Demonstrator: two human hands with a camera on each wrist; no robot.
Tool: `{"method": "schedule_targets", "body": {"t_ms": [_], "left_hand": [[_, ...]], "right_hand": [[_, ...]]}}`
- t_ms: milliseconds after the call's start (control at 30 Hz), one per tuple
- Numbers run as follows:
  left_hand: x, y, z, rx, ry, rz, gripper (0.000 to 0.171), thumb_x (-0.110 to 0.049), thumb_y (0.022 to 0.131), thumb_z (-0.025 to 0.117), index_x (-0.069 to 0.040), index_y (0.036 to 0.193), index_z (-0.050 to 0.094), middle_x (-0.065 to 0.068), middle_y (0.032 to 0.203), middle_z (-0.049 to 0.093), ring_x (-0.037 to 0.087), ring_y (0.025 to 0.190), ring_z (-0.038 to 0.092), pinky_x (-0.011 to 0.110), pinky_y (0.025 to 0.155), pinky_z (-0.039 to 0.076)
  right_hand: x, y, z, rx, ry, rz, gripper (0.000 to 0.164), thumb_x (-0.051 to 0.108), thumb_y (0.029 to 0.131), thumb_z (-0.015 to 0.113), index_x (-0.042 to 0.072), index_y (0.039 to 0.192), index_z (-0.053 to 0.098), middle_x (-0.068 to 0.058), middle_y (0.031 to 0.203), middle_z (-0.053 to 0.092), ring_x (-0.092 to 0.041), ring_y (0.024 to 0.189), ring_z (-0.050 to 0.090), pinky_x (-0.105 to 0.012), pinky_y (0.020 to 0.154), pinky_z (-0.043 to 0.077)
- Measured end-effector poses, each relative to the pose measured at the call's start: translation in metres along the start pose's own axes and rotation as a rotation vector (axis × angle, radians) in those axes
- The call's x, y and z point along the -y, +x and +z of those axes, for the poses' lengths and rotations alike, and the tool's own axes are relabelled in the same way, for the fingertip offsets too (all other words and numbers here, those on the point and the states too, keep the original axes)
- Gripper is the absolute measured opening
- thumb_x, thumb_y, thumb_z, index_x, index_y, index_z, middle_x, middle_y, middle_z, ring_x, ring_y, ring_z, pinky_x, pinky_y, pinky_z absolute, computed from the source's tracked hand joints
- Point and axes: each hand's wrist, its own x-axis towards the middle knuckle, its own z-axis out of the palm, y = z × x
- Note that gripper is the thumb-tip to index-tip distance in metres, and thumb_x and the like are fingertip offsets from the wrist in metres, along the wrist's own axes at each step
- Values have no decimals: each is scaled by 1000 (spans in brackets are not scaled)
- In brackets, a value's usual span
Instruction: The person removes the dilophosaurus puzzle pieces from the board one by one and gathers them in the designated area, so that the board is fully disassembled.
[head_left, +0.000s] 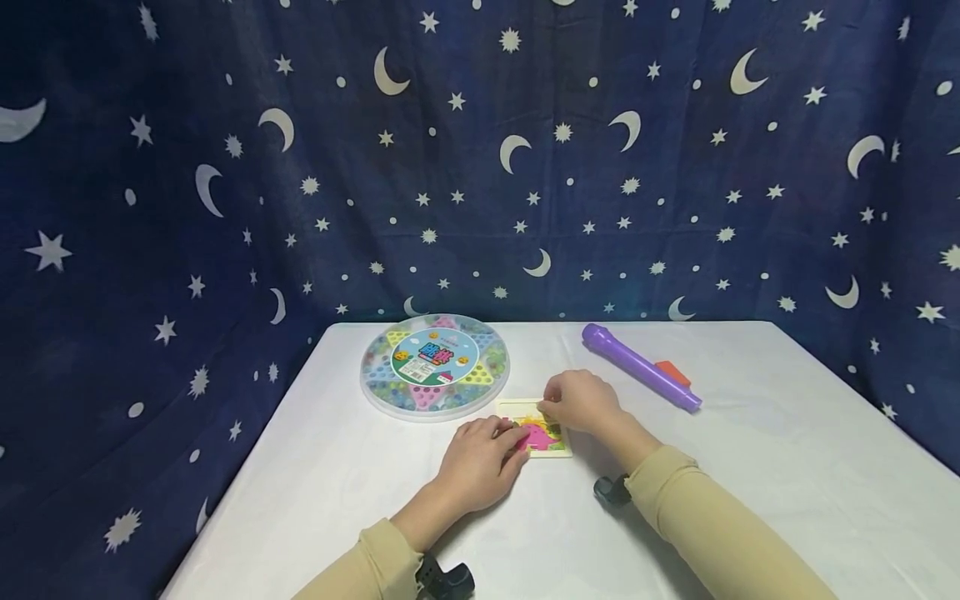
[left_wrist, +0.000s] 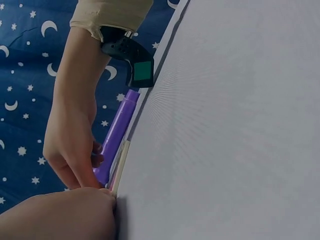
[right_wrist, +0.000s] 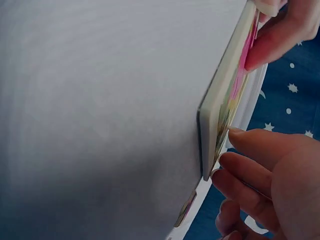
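Soft, even light is brightening the white desk (head_left: 787,467) in the head view, and faint, soft-edged shadows are lying beneath both sleeves (head_left: 720,517). The star-printed curtain (head_left: 555,208) is looking darker toward the left, its pattern stretching near the frame's edges. Both wrist views are appearing dimmer and greyer. In the left one, fine radiating lines are marking the desk; in the right, a broad, blurred shadow is covering the lower left.
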Motion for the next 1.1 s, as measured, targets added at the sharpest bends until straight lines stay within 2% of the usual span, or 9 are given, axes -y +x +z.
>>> {"method": "schedule_targets", "body": {"t_ms": [133,300,533,667,767,933,1100], "left_hand": [[-1,1,-2,28,25,0,42,-43,105,53,-24,141,64,2,123,61,22,118,56,45,105,41],[-2,2,-2,25,36,14,41,-42,104,55,-23,140,65,2,120,61,22,116,57,44,104,42],[-2,3,-2,25,48,13,42,-43,105,54,-23,140,64,2,122,61,22,116,57,44,104,42],[-3,3,-2,28,50,15,42,-43,104,54,-24,140,64,2,122,61,22,116,57,44,104,42],[-2,3,-2,30,49,12,42,-43,105,53,-24,141,64,2,123,61,21,117,57,44,105,41],[-1,2,-2,17,45,14,41,-42,104,54,-23,140,64,2,121,61,22,116,57,44,104,42],[0,0,-1,18,31,2,41,-42,104,54,-24,140,65,2,121,60,22,116,57,44,104,42]], "right_hand": [[6,1,0,2,-62,-1,14,33,88,80,19,84,78,6,76,67,-18,69,58,-42,67,52],[9,4,3,6,-110,6,13,30,89,79,18,85,79,5,77,68,-18,68,57,-41,68,53],[8,5,3,-17,-113,-25,9,26,87,76,18,84,79,6,73,67,-18,65,56,-39,63,50],[5,5,4,-20,-98,-31,10,25,86,74,18,89,82,5,82,71,-18,69,57,-40,65,52],[2,5,3,-9,-62,-29,12,27,87,74,20,93,82,3,91,74,-19,77,62,-44,73,55],[-4,6,-3,47,85,-56,12,28,92,76,19,97,81,2,99,75,-24,99,67,-52,91,52],[-11,5,-9,99,202,-60,10,22,94,76,17,102,78,1,100,74,-25,103,66,-54,97,49]]}}
